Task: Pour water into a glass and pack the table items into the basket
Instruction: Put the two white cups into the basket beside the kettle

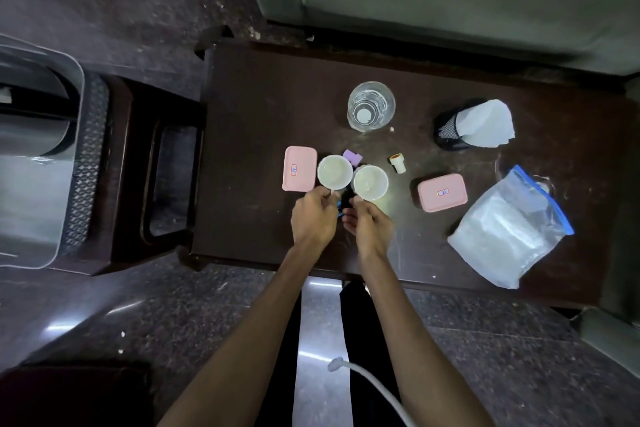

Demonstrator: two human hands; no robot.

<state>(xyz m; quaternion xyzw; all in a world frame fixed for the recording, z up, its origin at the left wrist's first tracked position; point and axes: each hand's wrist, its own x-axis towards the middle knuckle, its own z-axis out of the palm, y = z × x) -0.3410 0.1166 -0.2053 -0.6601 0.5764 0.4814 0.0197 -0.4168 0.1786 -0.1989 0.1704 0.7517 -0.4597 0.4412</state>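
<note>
The left hand point(313, 217) pinches the handle of one white cup point(335, 172) and the right hand point(372, 224) grips its touching twin point(370, 183), the water glass point(371, 106) standing well beyond both grips on the table point(249, 149).

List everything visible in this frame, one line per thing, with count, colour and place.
table: 1, dark brown, centre
glass: 1, clear, far middle
white cups: 2, side by side, near middle, one in each hand
pink boxes: 2, one left of the cups, one right
purple piece: 1, behind the cups
small bottle: 1, white, right of the cups
zip bag: 1, clear with blue seal, right edge
tissue holder: 1, black with white tissue, far right
basket: 1, grey, left on a stool
left hand: holds left cup
right hand: holds right cup
</note>
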